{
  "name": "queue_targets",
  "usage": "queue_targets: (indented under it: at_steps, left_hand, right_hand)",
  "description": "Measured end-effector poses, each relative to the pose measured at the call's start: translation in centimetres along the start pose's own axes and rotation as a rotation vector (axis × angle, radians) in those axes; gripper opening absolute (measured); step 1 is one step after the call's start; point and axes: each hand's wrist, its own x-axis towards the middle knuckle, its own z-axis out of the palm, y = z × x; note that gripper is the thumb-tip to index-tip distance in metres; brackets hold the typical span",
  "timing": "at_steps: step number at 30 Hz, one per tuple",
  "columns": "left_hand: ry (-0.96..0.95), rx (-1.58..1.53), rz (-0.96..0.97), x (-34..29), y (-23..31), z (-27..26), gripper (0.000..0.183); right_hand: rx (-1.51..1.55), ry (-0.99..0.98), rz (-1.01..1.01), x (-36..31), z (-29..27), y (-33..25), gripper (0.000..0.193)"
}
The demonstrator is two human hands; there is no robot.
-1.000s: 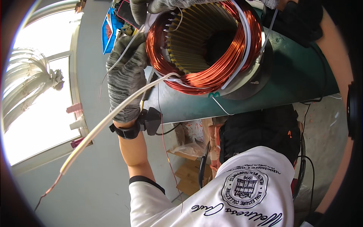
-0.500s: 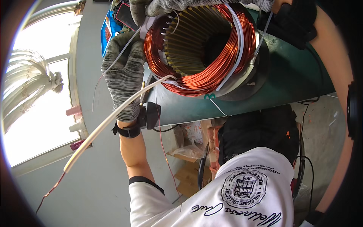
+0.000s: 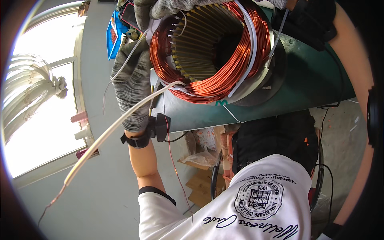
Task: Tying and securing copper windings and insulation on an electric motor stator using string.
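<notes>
A motor stator (image 3: 208, 44) has its open end toward me, ringed by a thick bundle of copper wire (image 3: 224, 86). My left hand (image 3: 134, 86), in a grey striped glove, is at the bundle's left side; its fingers are blurred. A thin white lead (image 3: 122, 68) crosses in front of it. Reaching over the top edge of the stator, my gloved right hand (image 3: 172, 9) has its fingers bent down by a white sheet (image 3: 153, 27) at the upper left. What they pinch is hidden. A cream sleeve (image 3: 116, 125) with a bare copper end runs from the bundle to the lower left.
The stator lies on a dark green bench (image 3: 316, 76). Behind my left hand is a blue tray (image 3: 114, 38) with odds and ends. A thin red wire (image 3: 171, 148) hangs over the bench edge, above cardboard (image 3: 202, 184). A bright window (image 3: 44, 116) is at left.
My left hand has shifted slightly right and down, tilting a little. My right fingers have moved slightly left. The thin white lead and the cream sleeve's end have shifted a little.
</notes>
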Motion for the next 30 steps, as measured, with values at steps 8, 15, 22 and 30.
queue_targets:
  at_steps: [8,15,22,30]
  left_hand:
    - [-0.071,-0.211,-0.078,0.5,-0.6,-0.7,0.031]
    - [-0.127,0.0,-0.131,1.7,0.3,-1.2,0.034]
    - [-0.267,0.622,0.382,2.6,0.0,-1.7,0.022]
    - [0.068,-0.306,-0.068,-0.1,-0.8,1.7,0.021]
  right_hand:
    - [0.033,0.01,0.023,-0.1,0.7,0.7,0.022]
    - [0.049,-0.001,0.049,0.5,1.0,1.0,0.022]
    - [0.056,-0.005,0.043,0.9,0.0,-0.6,0.022]
    - [-0.356,-0.07,-0.102,4.3,-4.4,-5.2,0.023]
